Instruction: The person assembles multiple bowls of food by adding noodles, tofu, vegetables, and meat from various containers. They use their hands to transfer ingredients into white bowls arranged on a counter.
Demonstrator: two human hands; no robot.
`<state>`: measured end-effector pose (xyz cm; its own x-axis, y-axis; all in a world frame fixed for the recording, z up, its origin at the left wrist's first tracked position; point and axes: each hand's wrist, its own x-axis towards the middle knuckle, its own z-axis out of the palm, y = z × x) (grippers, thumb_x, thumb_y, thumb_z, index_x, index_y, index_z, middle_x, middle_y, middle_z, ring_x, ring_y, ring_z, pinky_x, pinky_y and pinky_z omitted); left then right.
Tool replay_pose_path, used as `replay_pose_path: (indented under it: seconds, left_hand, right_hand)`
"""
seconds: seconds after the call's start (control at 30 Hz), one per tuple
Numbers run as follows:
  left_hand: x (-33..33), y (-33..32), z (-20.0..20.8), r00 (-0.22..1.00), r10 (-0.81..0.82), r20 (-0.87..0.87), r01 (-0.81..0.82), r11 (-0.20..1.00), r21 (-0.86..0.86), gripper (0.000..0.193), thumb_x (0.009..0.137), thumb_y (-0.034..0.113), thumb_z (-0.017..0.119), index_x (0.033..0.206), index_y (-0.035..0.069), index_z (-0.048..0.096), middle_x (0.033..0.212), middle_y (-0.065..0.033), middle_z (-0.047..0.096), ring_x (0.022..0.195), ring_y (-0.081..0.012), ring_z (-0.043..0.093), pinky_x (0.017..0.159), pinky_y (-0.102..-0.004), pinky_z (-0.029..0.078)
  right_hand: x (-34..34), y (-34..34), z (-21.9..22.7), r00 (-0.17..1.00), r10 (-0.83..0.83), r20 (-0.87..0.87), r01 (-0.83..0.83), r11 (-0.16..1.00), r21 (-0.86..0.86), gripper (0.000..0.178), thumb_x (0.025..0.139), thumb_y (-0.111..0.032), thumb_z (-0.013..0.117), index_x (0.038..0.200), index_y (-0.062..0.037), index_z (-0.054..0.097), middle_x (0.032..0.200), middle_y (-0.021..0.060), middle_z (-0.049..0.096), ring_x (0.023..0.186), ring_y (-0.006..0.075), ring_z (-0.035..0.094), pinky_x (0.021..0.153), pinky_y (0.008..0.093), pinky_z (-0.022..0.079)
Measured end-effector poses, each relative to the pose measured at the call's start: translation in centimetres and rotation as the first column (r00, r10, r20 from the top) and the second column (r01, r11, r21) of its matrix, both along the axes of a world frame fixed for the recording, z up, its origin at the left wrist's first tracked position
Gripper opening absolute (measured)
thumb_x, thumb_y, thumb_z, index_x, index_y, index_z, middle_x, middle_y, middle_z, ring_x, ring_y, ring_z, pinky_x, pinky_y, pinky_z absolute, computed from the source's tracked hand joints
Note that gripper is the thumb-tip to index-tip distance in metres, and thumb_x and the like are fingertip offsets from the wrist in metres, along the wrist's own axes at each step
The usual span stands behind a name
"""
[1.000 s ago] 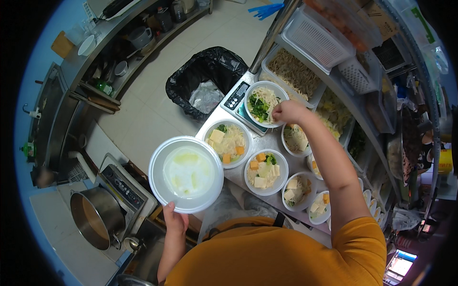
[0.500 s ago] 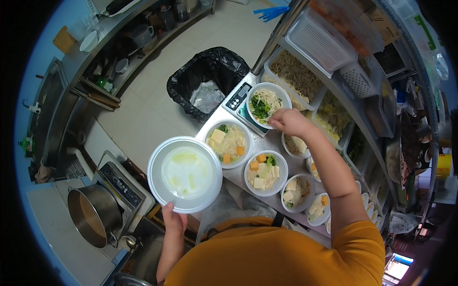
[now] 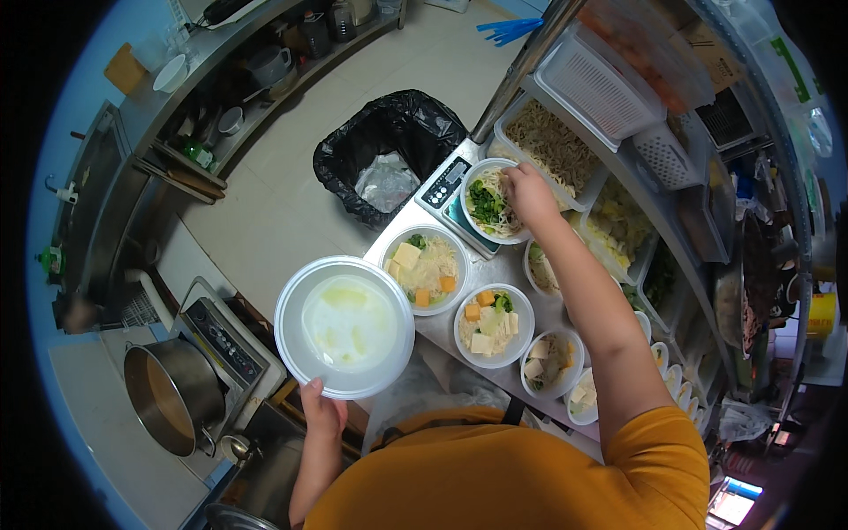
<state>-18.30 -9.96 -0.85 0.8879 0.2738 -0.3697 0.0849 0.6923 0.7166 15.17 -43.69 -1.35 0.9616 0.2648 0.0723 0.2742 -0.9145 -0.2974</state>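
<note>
My left hand [image 3: 323, 413] grips the near rim of a large white plastic tub [image 3: 291, 309], with thin yellowish residue on its bottom. My right hand [image 3: 530, 196] is over the right side of a white bowl, its fingers bent down and closed at the bean sprouts; what they pinch is hidden. That bowl [image 3: 496, 238] stands on a digital scale [image 3: 444, 182] and holds chopped greens [image 3: 485, 201] beside the sprouts. Just nearer, two bowls hold tofu, orange cubes, greens and pale shreds: the left bowl [image 3: 386, 281] and the right bowl [image 3: 496, 360].
More filled bowls [image 3: 552, 395] line the steel counter toward the right. Noodle and vegetable bins [image 3: 552, 146] sit beyond my right arm, under a shelf with baskets [image 3: 601, 84]. A black-lined trash bin [image 3: 331, 168] stands beyond the counter; a deep pot [image 3: 172, 397] is at left.
My right hand has moved up and slightly right, from the bowl's near edge to its right side. My left hand keeps holding the tub in almost the same place.
</note>
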Motion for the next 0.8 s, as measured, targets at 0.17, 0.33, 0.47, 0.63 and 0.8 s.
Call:
replay_pose_path:
  seconds: [0.17, 0.33, 0.47, 0.63, 0.8]
  left_hand:
    - [0.0, 0.1, -0.4, 1.0, 0.017, -0.023, -0.018, 1.0, -0.016, 0.07, 0.082, 0.036, 0.053, 0.138, -0.001, 0.033, 0.137, -0.0155, 0.043, 0.127, -0.0304, 0.043, 0.106, -0.0434, 0.034]
    - [0.3, 0.2, -0.1, 1.0, -0.007, -0.015, 0.007, 1.0, -0.008, 0.072, 0.08, 0.037, 0.055, 0.137, -0.001, 0.033, 0.136, -0.0153, 0.044, 0.126, -0.0301, 0.043, 0.106, -0.0428, 0.033]
    - [0.9, 0.0, 0.6, 1.0, 0.002, 0.007, -0.002, 1.0, -0.007, 0.073, 0.078, 0.036, 0.056, 0.137, -0.001, 0.034, 0.136, -0.0152, 0.044, 0.125, -0.03, 0.044, 0.107, -0.0423, 0.033]
    - [0.4, 0.1, 0.1, 1.0, 0.013, 0.005, -0.013, 1.0, 0.006, 0.072, 0.078, 0.035, 0.056, 0.137, -0.001, 0.034, 0.136, -0.0153, 0.044, 0.126, -0.0296, 0.043, 0.107, -0.0423, 0.032]
    - [0.3, 0.3, 0.3, 1.0, -0.002, 0.003, 0.002, 1.0, -0.007, 0.072, 0.079, 0.035, 0.056, 0.137, -0.001, 0.034, 0.136, -0.0153, 0.044, 0.127, -0.0295, 0.042, 0.107, -0.0421, 0.032]
  right_hand:
    - [-0.1, -1.2, -1.1, 0.997, -0.071, -0.028, 0.071, 0.997, 0.001, 0.025, 0.08, -0.003, 0.052, 0.102, -0.0036, 0.063, 0.103, 0.0182, 0.058, 0.097, 0.0342, 0.058, 0.084, 0.0402, 0.048]
    - [-0.1, -0.4, -1.1, 0.984, -0.122, -0.131, 0.099, 0.981, -0.168, 0.023, 0.082, -0.005, 0.051, 0.102, -0.0055, 0.063, 0.101, 0.0164, 0.058, 0.097, 0.0348, 0.057, 0.084, 0.041, 0.048]
    - [-0.7, -1.0, -1.5, 0.998, -0.022, -0.051, 0.02, 0.999, -0.047, 0.022, 0.082, -0.007, 0.052, 0.1, -0.0059, 0.065, 0.098, 0.016, 0.059, 0.091, 0.0353, 0.059, 0.08, 0.0421, 0.048]
    - [-2.1, -2.1, -1.2, 0.99, -0.13, 0.05, 0.126, 0.989, 0.071, 0.021, 0.081, -0.003, 0.054, 0.097, -0.0033, 0.067, 0.093, 0.0168, 0.06, 0.086, 0.0338, 0.06, 0.079, 0.0394, 0.048]
    - [-2.5, -3.3, -0.6, 0.998, -0.041, 0.055, 0.036, 0.996, 0.087, 0.019, 0.08, -0.003, 0.057, 0.096, -0.0038, 0.068, 0.093, 0.016, 0.06, 0.083, 0.0303, 0.061, 0.076, 0.0374, 0.049]
